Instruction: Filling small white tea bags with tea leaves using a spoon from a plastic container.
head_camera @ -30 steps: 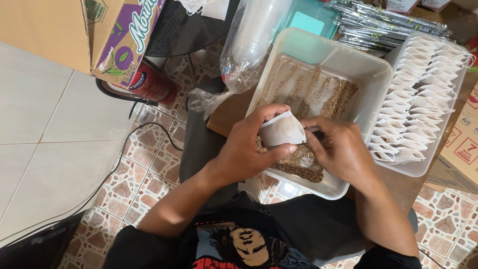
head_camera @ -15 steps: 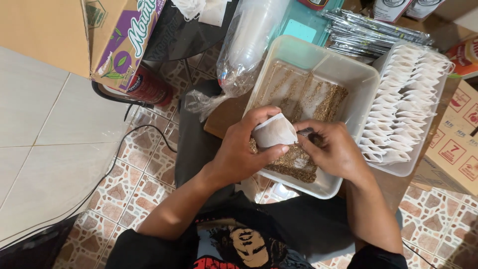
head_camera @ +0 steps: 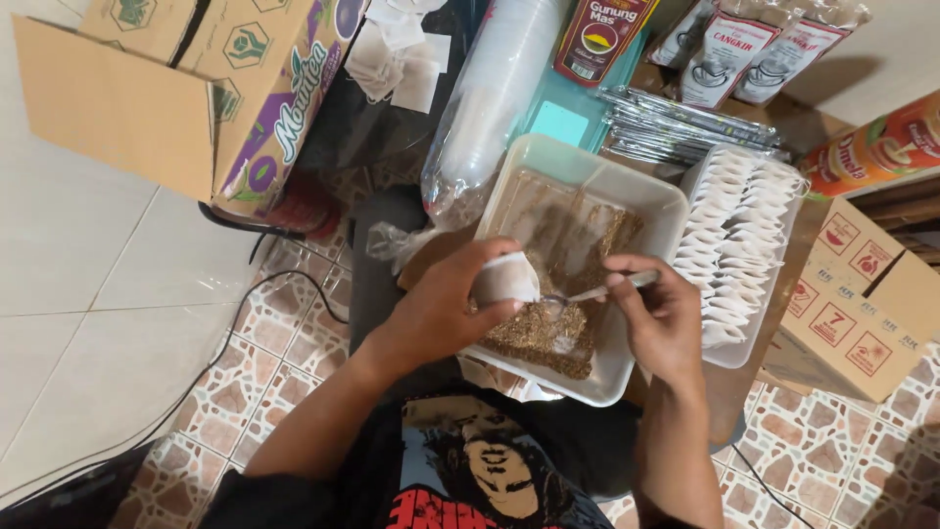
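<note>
Left hand (head_camera: 441, 309): fingers closed round a small paper bag (head_camera: 506, 278), mouth kept beside the spoon.
Right hand (head_camera: 658, 318): fingers pinched on the spoon (head_camera: 595, 292), held over the tray (head_camera: 548, 162) so spills are caught.

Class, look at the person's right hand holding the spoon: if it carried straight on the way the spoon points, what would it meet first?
Probably the small white pouch in the left hand; the spoon in the right hand points at it. Depth is unclear.

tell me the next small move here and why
Probably tip the spoon into the small white bag. The left hand holds the bag over the tray of brown grains, and the right hand has the spoon's bowl at the bag's mouth.
</note>
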